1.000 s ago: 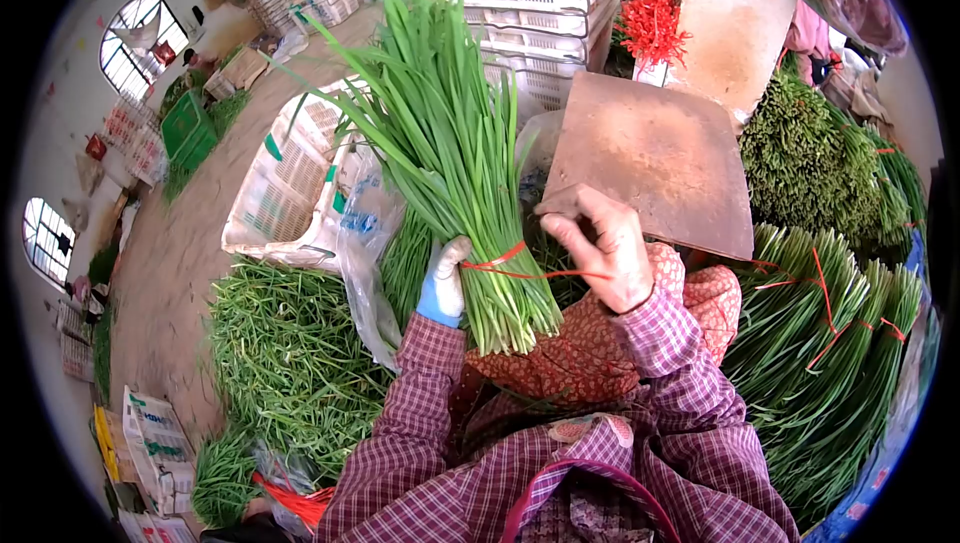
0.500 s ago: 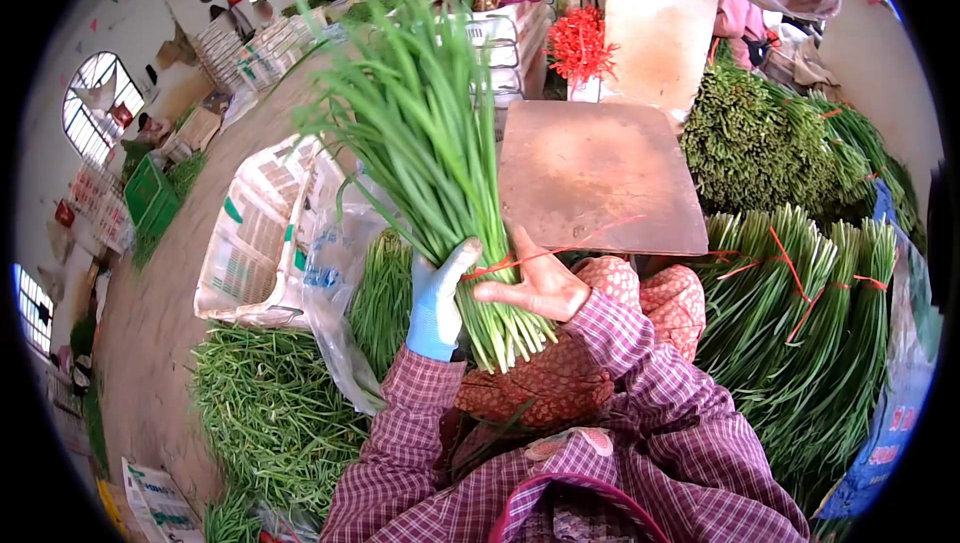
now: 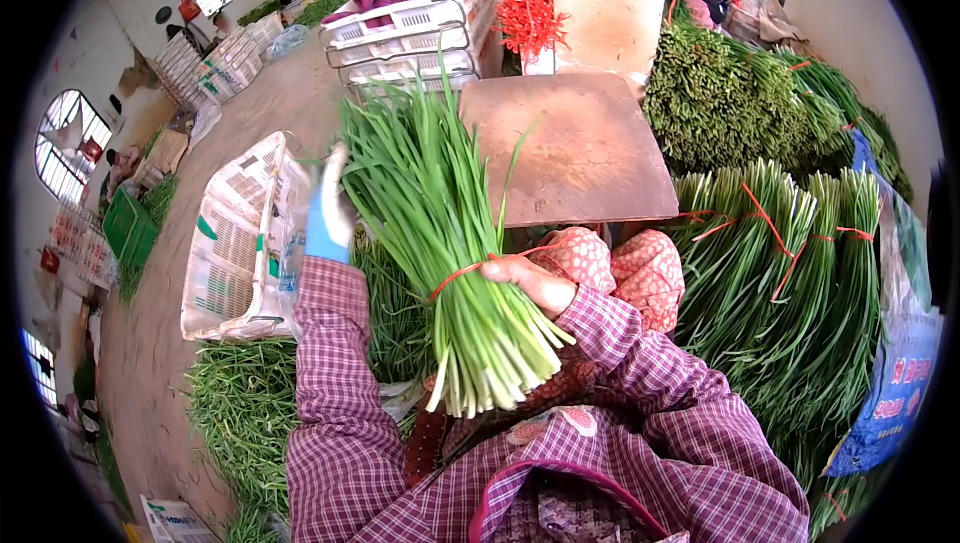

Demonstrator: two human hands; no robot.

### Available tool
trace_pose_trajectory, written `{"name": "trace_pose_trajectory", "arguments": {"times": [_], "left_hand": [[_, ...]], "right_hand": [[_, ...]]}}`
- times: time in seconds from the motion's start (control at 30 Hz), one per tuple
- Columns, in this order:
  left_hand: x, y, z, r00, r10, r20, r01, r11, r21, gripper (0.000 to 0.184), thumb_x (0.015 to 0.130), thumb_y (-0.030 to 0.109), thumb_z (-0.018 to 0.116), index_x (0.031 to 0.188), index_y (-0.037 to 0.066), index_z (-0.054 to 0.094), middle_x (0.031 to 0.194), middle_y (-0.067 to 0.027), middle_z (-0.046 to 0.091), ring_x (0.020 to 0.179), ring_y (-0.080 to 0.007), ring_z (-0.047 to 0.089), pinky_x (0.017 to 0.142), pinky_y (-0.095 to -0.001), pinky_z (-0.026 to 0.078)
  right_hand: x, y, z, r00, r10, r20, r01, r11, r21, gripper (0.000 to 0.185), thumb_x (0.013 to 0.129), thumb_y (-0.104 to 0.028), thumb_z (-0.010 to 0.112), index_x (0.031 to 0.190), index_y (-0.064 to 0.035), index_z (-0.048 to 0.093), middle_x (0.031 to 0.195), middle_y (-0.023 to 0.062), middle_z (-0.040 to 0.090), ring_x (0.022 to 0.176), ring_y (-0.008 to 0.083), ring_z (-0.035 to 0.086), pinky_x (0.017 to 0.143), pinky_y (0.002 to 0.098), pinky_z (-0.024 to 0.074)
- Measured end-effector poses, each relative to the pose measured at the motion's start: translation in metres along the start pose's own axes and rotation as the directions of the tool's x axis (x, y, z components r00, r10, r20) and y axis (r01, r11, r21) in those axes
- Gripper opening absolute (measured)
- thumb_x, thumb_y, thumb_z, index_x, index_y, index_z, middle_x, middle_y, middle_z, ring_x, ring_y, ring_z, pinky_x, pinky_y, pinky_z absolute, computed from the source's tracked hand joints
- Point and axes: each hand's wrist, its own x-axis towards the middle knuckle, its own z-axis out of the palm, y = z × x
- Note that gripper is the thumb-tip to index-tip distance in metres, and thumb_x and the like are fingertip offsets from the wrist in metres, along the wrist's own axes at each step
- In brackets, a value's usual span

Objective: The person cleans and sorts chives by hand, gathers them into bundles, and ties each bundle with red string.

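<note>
A bunch of garlic chives (image 3: 420,183), long green leaves with pale cut ends toward me, lies slanted in front of my body. A red tie (image 3: 458,276) crosses its lower part. My right hand (image 3: 538,281) is closed on the bunch's right side at the tie, thumb on top. My left hand (image 3: 336,205), in a white and blue glove, is beside the leafy upper part on the left. Its fingers are blurred and partly behind the leaves, so their grip is unclear. A brown square board (image 3: 575,148) stands just beyond the bunch.
Tied chive bundles (image 3: 780,283) lie at my right, with a pile of green stalks (image 3: 740,103) behind them. Loose greens (image 3: 240,423) and a white plastic crate (image 3: 235,243) are at my left. Red ties (image 3: 532,21) hang by the pillar, near stacked crates (image 3: 405,28).
My left hand has left the bunch's lower part and moved up and left along the leaves. The bunch has come lower and nearer, its red tie now around it. My right hand still holds it.
</note>
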Motion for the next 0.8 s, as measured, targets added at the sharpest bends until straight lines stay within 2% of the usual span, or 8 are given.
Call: {"name": "trace_pose_trajectory", "arguments": {"times": [0.07, 0.2, 0.23, 0.27, 0.4, 0.5, 0.7, 0.8], "left_hand": [[-0.013, 0.048, 0.019, 0.914, -0.363, -0.184, 0.277, 0.887, -0.370, 0.052, 0.094, 0.016, 0.048, 0.142, 0.016, 0.032, 0.148, -0.0130, 0.025, 0.133, -0.0335, 0.032, 0.103, -0.0552, 0.037], [-0.047, -0.013, -0.059, 0.964, -0.176, -0.202, 0.142, 0.975, -0.171, 0.080, 0.089, 0.046, 0.053, 0.149, 0.014, 0.009, 0.151, -0.0148, 0.013, 0.136, -0.0355, 0.024, 0.103, -0.0573, 0.033], [-0.058, -0.046, -0.086, 0.989, -0.006, -0.151, 0.016, 0.998, 0.067, 0.080, 0.085, 0.047, 0.056, 0.147, 0.013, 0.018, 0.149, -0.0210, 0.019, 0.130, -0.0395, 0.034, 0.092, -0.0508, 0.049], [-0.076, -0.021, -0.060, 0.939, -0.190, -0.286, 0.162, 0.980, -0.116, 0.087, 0.083, 0.056, 0.055, 0.144, 0.005, 0.022, 0.145, -0.0230, 0.028, 0.128, -0.0357, 0.040, 0.087, -0.0492, 0.051], [-0.124, -0.027, -0.023, 0.842, -0.439, 0.313, 0.514, 0.831, -0.216, 0.092, 0.078, 0.069, 0.052, 0.134, -0.004, 0.037, 0.134, -0.0238, 0.045, 0.115, -0.0348, 0.053, 0.098, -0.0517, 0.042], [-0.136, -0.011, 0.045, 0.837, -0.117, 0.535, 0.342, 0.875, -0.343, 0.090, 0.083, 0.065, 0.050, 0.139, -0.003, 0.033, 0.139, -0.0198, 0.041, 0.126, -0.0297, 0.044, 0.106, -0.0430, 0.032], [-0.117, -0.021, 0.077, 0.951, -0.120, 0.285, 0.301, 0.575, -0.761, 0.077, 0.084, 0.061, 0.053, 0.132, 0.003, 0.043, 0.128, -0.0136, 0.052, 0.112, -0.0260, 0.054, 0.097, -0.0401, 0.045], [-0.127, -0.003, 0.078, 0.978, -0.166, 0.128, 0.207, 0.689, -0.695, 0.077, 0.082, 0.058, 0.058, 0.133, 0.003, 0.042, 0.129, -0.0135, 0.052, 0.114, -0.0263, 0.054, 0.099, -0.0406, 0.043]], "right_hand": [[0.000, 0.008, -0.012, 1.000, 0.005, -0.027, -0.003, 0.996, 0.087, 0.048, 0.092, -0.039, 0.053, 0.120, -0.0006, 0.057, 0.110, 0.0096, 0.064, 0.096, 0.0171, 0.062, 0.089, 0.0312, 0.0478], [-0.009, -0.001, -0.017, 0.988, -0.041, -0.150, 0.035, 0.998, -0.043, 0.051, 0.090, -0.041, 0.055, 0.121, -0.0006, 0.056, 0.110, 0.0089, 0.064, 0.097, 0.0176, 0.062, 0.089, 0.0315, 0.0477], [-0.010, -0.004, -0.019, 0.979, -0.094, -0.183, 0.062, 0.982, -0.177, 0.051, 0.090, -0.041, 0.055, 0.122, -0.0006, 0.056, 0.110, 0.0086, 0.064, 0.097, 0.0177, 0.062, 0.089, 0.0317, 0.0477], [-0.013, -0.010, -0.014, 0.977, -0.099, -0.186, 0.065, 0.981, -0.183, 0.053, 0.089, -0.041, 0.057, 0.123, 0.0002, 0.055, 0.112, 0.0085, 0.063, 0.099, 0.0168, 0.061, 0.089, 0.0307, 0.0473], [-0.002, -0.008, -0.016, 0.988, -0.086, -0.131, 0.073, 0.992, -0.100, 0.051, 0.089, -0.039, 0.058, 0.120, 0.0017, 0.056, 0.110, 0.0090, 0.064, 0.097, 0.0147, 0.061, 0.087, 0.0284, 0.0478], [0.008, -0.011, -0.005, 0.998, -0.055, -0.030, 0.052, 0.994, -0.092, 0.050, 0.088, -0.039, 0.059, 0.117, 0.0013, 0.058, 0.107, 0.0089, 0.064, 0.094, 0.0147, 0.062, 0.085, 0.0289, 0.0487], [0.015, -0.022, 0.011, 0.989, 0.122, -0.082, -0.135, 0.975, -0.175, 0.058, 0.087, -0.043, 0.061, 0.122, 0.0026, 0.053, 0.111, 0.0128, 0.063, 0.101, 0.0174, 0.060, 0.089, 0.0317, 0.0470], [0.013, -0.030, -0.001, 0.975, -0.220, -0.002, 0.176, 0.786, -0.592, 0.059, 0.088, -0.046, 0.059, 0.126, -0.0008, 0.052, 0.118, 0.0157, 0.060, 0.109, 0.0217, 0.058, 0.095, 0.0340, 0.0445]]}}
